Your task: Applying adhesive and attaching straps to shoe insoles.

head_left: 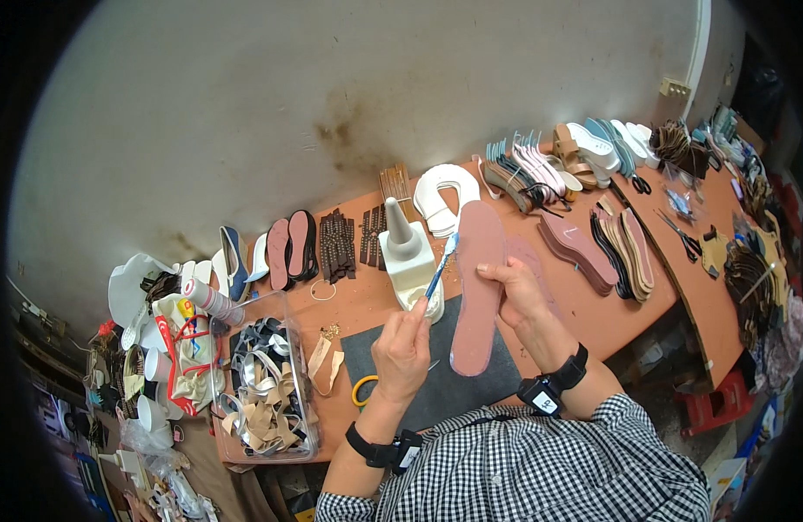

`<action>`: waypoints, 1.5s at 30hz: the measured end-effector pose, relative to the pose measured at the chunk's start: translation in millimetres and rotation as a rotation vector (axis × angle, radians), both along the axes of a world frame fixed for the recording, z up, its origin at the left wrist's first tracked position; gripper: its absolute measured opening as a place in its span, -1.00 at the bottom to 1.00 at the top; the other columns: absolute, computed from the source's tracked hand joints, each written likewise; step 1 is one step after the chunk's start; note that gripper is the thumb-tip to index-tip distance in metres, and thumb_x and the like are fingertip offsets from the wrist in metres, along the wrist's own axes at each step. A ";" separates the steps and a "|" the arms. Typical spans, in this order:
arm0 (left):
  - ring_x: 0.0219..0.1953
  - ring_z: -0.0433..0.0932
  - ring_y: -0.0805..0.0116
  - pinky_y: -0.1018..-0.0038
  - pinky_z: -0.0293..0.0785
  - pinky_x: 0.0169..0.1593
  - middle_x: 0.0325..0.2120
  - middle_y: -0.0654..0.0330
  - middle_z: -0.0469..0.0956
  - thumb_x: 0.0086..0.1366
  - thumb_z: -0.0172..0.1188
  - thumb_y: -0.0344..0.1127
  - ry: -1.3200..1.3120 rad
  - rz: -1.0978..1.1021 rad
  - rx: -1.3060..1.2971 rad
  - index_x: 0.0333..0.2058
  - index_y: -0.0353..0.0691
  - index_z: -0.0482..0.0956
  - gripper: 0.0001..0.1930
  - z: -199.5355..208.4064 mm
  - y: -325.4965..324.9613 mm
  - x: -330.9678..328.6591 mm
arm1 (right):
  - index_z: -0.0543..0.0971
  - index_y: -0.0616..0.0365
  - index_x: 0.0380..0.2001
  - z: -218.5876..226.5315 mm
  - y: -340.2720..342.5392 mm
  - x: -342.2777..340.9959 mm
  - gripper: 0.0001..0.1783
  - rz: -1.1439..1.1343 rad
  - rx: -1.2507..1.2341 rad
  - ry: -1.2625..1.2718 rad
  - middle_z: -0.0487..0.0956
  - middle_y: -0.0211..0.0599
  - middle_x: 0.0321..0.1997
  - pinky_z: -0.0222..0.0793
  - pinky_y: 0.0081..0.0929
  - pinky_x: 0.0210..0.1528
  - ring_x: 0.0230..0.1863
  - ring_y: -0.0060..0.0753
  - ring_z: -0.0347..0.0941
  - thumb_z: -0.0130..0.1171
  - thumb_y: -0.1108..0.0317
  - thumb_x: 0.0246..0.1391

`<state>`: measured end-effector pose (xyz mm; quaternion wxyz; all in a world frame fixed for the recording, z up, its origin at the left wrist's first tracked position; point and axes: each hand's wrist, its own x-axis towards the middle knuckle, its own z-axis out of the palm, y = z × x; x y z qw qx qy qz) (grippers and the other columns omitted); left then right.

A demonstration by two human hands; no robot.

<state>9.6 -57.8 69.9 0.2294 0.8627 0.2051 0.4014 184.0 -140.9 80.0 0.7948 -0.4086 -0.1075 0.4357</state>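
Observation:
My left hand (401, 352) is closed round the blue handle of a brush (435, 278). The brush's whitish tip meets the upper left edge of a pink insole (477, 304). My right hand (518, 291) grips that insole at its right side, thumb on its face, holding it up over a dark grey mat (393, 344). Just left of the insole stands a cream-coloured glue pot (411, 274) with a grey cone on top and white stuff at its front opening. Another pink insole (528, 258) lies partly hidden behind my right hand.
A clear plastic bin (310, 409) of straps stands at the left, near yellow-handled scissors (360, 391). Stacked pink insoles (575, 252) lie to the right. Shoe parts, brown strips (337, 244) and white U-shaped pieces (445, 178) line the wall. Black scissors (687, 244) lie far right.

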 end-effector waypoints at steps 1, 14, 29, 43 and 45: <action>-0.58 0.46 0.24 0.43 0.39 -0.52 -0.57 0.13 0.40 0.05 0.11 -0.51 -0.001 -0.001 -0.004 -0.15 -0.20 0.48 -0.68 0.1 -0.6 -0.3 | 0.41 0.36 -0.24 0.0 0.3 0.4 -0.73 -0.005 0.000 0.000 0.51 -0.19 -0.30 0.43 -0.47 -0.22 -0.31 -0.39 0.48 0.08 0.52 -0.08; -0.57 0.48 0.28 0.45 0.40 -0.53 -0.55 0.14 0.43 0.04 0.13 -0.52 -0.008 -0.020 0.010 -0.15 -0.21 0.48 -0.67 -5.9 -6.1 -7.6 | 0.41 0.35 -0.25 -5.1 5.8 2.7 -0.74 -0.033 0.002 0.052 0.50 -0.19 -0.30 0.44 -0.45 -0.22 -0.30 -0.38 0.47 0.07 0.53 -0.08; -0.59 0.46 0.29 0.45 0.38 -0.54 -0.58 0.15 0.41 0.02 0.14 -0.53 0.011 -0.069 -0.020 -0.15 -0.20 0.48 -0.66 -8.0 -11.4 -12.0 | 0.39 0.32 -0.24 -9.8 7.9 11.5 -0.75 -0.060 0.007 0.053 0.49 -0.22 -0.33 0.43 -0.43 -0.22 -0.31 -0.40 0.46 0.06 0.52 -0.07; -0.59 0.44 0.30 0.47 0.37 -0.53 -0.58 0.14 0.42 0.01 0.15 -0.55 0.021 -0.133 -0.062 -0.17 -0.19 0.50 -0.66 -8.8 -10.5 -23.3 | 0.39 0.31 -0.23 -14.7 10.9 16.5 -0.73 -0.073 0.013 0.070 0.49 -0.24 -0.33 0.42 -0.42 -0.24 -0.33 -0.40 0.45 0.06 0.55 -0.08; -0.58 0.42 0.33 0.51 0.32 -0.51 -0.60 0.13 0.42 0.01 0.13 -0.57 0.005 -0.147 -0.077 -0.18 -0.25 0.50 -0.68 -9.1 -9.8 -24.7 | 0.39 0.31 -0.23 -16.9 12.1 17.6 -0.73 -0.082 0.020 0.073 0.49 -0.25 -0.33 0.42 -0.41 -0.24 -0.33 -0.39 0.45 0.06 0.55 -0.08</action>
